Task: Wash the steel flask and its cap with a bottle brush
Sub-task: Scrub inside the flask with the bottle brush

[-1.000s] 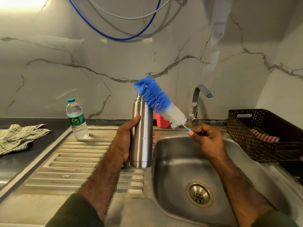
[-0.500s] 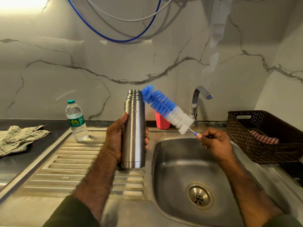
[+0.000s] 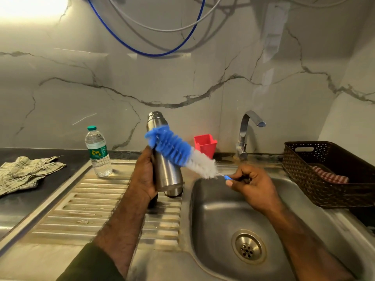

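My left hand (image 3: 143,175) grips the steel flask (image 3: 165,171) around its lower body and holds it nearly upright above the drainboard, its top tilted slightly left. My right hand (image 3: 251,184) pinches the thin handle of the bottle brush (image 3: 178,151). The brush's blue and white bristles lie diagonally across the front of the flask, the blue tip at its upper left side. Whether the cap sits on the flask's top I cannot tell.
The steel sink basin (image 3: 213,209) with its drain (image 3: 248,247) lies below my right hand, the tap (image 3: 246,131) behind it. A red cup (image 3: 205,144), a plastic water bottle (image 3: 98,153), a checked cloth (image 3: 26,173) and a brown basket (image 3: 324,175) stand around.
The brush swung from the flask's right side down across its front. The flask tilted a little and shifted in my left hand.
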### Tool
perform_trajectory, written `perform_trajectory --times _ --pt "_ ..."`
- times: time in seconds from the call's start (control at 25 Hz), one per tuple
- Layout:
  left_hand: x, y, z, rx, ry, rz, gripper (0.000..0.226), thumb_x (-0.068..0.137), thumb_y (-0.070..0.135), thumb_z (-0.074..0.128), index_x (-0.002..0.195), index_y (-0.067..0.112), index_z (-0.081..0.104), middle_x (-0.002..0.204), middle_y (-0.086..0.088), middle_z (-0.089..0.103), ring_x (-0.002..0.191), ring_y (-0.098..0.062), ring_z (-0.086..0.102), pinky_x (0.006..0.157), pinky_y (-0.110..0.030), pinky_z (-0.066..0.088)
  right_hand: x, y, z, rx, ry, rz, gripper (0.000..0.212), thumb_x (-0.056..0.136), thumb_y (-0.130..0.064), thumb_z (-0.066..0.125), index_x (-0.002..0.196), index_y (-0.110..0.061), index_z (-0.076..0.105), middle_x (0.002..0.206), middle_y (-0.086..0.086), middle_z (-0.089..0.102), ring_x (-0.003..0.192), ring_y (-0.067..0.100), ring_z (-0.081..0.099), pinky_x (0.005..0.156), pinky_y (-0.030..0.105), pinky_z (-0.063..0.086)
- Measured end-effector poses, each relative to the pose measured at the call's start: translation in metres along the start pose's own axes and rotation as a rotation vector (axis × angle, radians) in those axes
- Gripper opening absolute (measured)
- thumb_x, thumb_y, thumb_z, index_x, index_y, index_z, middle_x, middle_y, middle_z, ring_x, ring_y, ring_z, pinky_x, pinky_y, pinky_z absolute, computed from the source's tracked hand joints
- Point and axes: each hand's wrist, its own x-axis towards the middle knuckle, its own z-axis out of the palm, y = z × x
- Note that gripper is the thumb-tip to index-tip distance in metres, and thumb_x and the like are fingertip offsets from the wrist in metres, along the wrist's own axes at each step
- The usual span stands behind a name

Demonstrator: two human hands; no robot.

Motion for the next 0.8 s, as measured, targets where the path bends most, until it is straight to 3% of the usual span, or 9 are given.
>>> perform_trajectory --times 0.16,0.24,0.32,0.4,0.52,0.6,0.68,0.8 --pt "-0.004 -0.013 0.02 0.062 0.053 -0.005 0.068 0.095 0.07 0.055 0.13 0.013 0.069 0.105 -0.013 0.079 0.086 -0.029 0.078 0.088 -0.049 0.061 0.0 -0.028 0.039 0.025 0.094 -0.024 0.02 0.08 0.005 0.083 0.073 0.001 0.064 0.063 0.0 0.062 0.059 -0.001 0.052 0.06 0.013 0.045" --pt "0.0 -0.005 0.016 0.02 0.071 0.03 0.066 0.098 0.072 0.05 0.125 0.016 0.072 0.105 -0.011 0.08 0.085 -0.028 0.078 0.084 -0.046 0.062 -0.008 -0.027 0.031 -0.033 0.035 0.029 0.024 0.079 0.003 0.084 0.07 -0.002 0.062 0.06 -0.007 0.061 0.058 -0.001 0.051 0.059 0.015 0.046" --pt "0.004 0.008 0.004 -0.1 0.09 0.078 0.064 0.1 0.071 0.048 0.123 0.018 0.074 0.107 -0.01 0.079 0.09 -0.028 0.078 0.084 -0.045 0.063 -0.017 -0.022 0.016 -0.12 -0.072 0.113 0.025 0.078 -0.005 0.087 0.068 -0.006 0.064 0.061 -0.001 0.061 0.058 0.003 0.052 0.057 0.02 0.047" --pt "0.005 0.009 0.004 -0.068 0.112 0.114 0.061 0.1 0.069 0.05 0.123 0.017 0.074 0.106 -0.009 0.078 0.091 -0.027 0.076 0.083 -0.045 0.062 -0.019 -0.024 0.017 -0.143 -0.092 0.139 0.024 0.078 -0.007 0.088 0.069 -0.007 0.065 0.064 0.004 0.064 0.059 0.004 0.054 0.058 0.023 0.048" --pt "0.002 -0.013 0.029 0.036 0.088 0.114 0.053 0.106 0.06 0.044 0.116 0.016 0.072 0.096 -0.005 0.08 0.084 -0.024 0.077 0.074 -0.038 0.061 -0.008 -0.038 0.041 -0.023 0.09 0.044 0.022 0.08 0.001 0.084 0.071 -0.005 0.065 0.065 -0.004 0.065 0.061 0.002 0.057 0.062 0.019 0.052" --pt "0.002 -0.015 0.042 -0.031 0.085 0.097 0.058 0.109 0.061 0.035 0.124 0.017 0.07 0.106 -0.008 0.081 0.095 -0.025 0.08 0.075 -0.037 0.063 -0.007 -0.044 0.048 0.012 0.162 0.035 0.022 0.08 0.002 0.083 0.071 -0.007 0.066 0.065 -0.008 0.066 0.062 0.0 0.058 0.062 0.017 0.052" --pt "0.007 -0.004 0.037 -0.108 0.095 0.137 0.06 0.107 0.065 0.034 0.125 0.02 0.069 0.108 -0.007 0.081 0.097 -0.026 0.079 0.078 -0.041 0.065 -0.014 -0.039 0.032 -0.044 0.072 0.112 0.025 0.08 0.0 0.085 0.067 -0.008 0.064 0.061 -0.009 0.064 0.058 -0.001 0.055 0.058 0.017 0.049" --pt "0.015 -0.003 0.019 -0.146 0.096 0.174 0.048 0.105 0.06 0.046 0.113 0.018 0.069 0.093 -0.006 0.073 0.08 -0.023 0.073 0.074 -0.04 0.064 -0.021 -0.031 0.007 -0.13 -0.101 0.243 0.027 0.076 -0.004 0.088 0.064 -0.01 0.065 0.064 0.001 0.07 0.059 0.006 0.058 0.059 0.026 0.05"
